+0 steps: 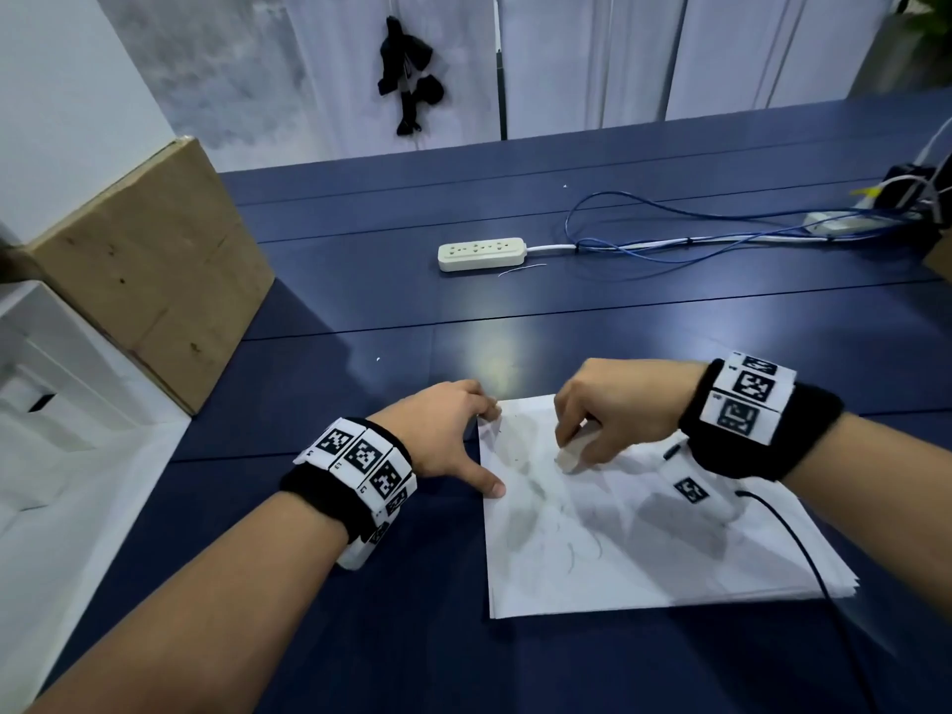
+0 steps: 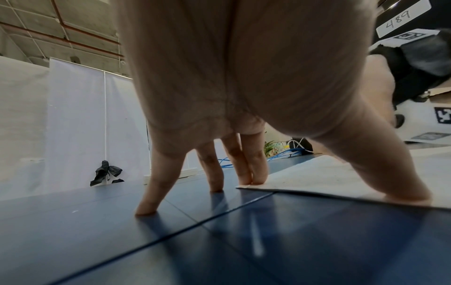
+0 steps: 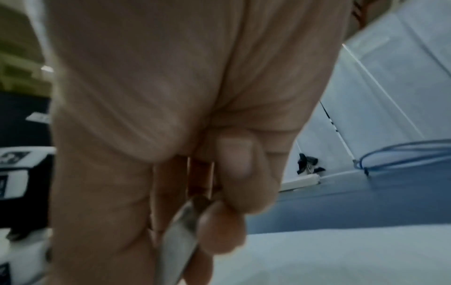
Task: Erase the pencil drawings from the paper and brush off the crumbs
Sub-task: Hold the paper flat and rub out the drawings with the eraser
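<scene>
Head view, left to right: cardboard box (image 1: 149,265) stood at the tabletop's (image 1: 360,636) left edge. Left hand (image 1: 443,435) was splayed flat, fingers straight, holding nothing; index and middle tips plus thumb (image 1: 489,488) pinned the paper's (image 1: 644,574) far-left corner and left edge, other fingers on the tabletop. Paper, seemingly a thin stack, lay near the tabletop's front edge, right of centre. Pencil marks (image 1: 546,512) were partly smudged; curved lines remained lower down. Right hand (image 1: 613,409) was curled around the eraser (image 1: 577,448), pinching it between thumb and fingers, tip down on the sheet's upper middle. A black cable (image 1: 803,538) trailed across the paper's right side. Power strip (image 1: 481,254) sat well behind, mid-tabletop.

Risks, my read:
- Only the left edge was pinned, so strokes toward the free right side could buckle or crease the sheet.
- Hard pressure could tear it or smear graphite.
- The cable could drag crumbs or shift the sheets.
- No crumbs brushed off yet.
</scene>
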`<state>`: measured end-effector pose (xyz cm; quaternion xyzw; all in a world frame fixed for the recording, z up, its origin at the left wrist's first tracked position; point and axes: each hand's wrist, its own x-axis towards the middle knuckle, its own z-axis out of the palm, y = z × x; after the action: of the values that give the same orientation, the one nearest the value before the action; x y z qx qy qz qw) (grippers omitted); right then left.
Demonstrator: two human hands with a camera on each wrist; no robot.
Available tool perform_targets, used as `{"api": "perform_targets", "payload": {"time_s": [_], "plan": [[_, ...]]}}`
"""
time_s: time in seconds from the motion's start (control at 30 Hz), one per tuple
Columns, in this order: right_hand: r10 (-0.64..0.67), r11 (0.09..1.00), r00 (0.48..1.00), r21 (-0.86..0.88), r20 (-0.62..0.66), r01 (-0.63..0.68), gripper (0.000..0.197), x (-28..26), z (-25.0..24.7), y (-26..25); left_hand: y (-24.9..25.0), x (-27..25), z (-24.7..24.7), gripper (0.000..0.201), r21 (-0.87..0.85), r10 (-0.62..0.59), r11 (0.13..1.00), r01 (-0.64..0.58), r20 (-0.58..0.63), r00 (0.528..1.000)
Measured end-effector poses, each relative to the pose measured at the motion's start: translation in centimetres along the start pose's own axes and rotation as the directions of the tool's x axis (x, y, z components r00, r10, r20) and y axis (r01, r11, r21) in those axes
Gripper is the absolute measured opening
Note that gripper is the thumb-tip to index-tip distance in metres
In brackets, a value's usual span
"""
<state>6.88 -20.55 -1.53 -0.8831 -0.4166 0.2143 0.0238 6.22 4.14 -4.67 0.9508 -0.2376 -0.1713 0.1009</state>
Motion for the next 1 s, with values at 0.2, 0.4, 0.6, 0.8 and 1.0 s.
{"api": "perform_targets", "payload": {"time_s": [0.2, 0.4, 0.6, 0.8, 1.0], "plan": [[0.171, 0.983, 0.961, -0.03, -0.217, -0.181, 0.024, 2.5, -1.0, 2.4, 0.1, 0.0, 0.0, 0.1, -0.005, 0.002, 1.0, -0.002, 0.0, 1.0], [-0.004, 1.0, 1.0, -0.005, -0.028, 0.004, 0.024, -0.1, 0.6, -0.1, 0.1, 0.0, 0.0, 0.1, -0.002, -0.01, 1.0, 0.01, 0.006, 1.0], [0.125, 0.987, 0.968, -0.069, -0.218, -0.143, 0.023, 2.5, -0.8, 2.2, 0.1, 0.1, 0.0, 0.101, -0.002, -0.011, 1.0, 0.011, 0.003, 1.0], [-0.019, 0.999, 0.996, -0.029, -0.088, 0.017, 0.025, 0.3, 0.4, 0.7, 0.1, 0.1, 0.0, 0.1, 0.007, -0.012, 1.0, 0.012, 0.004, 1.0], [0.091, 0.993, 0.977, -0.055, -0.195, -0.104, 0.03, 2.5, -0.6, 2.2, 0.2, 0.0, -0.1, 0.097, 0.005, -0.006, 1.0, 0.006, -0.003, 1.0]]}}
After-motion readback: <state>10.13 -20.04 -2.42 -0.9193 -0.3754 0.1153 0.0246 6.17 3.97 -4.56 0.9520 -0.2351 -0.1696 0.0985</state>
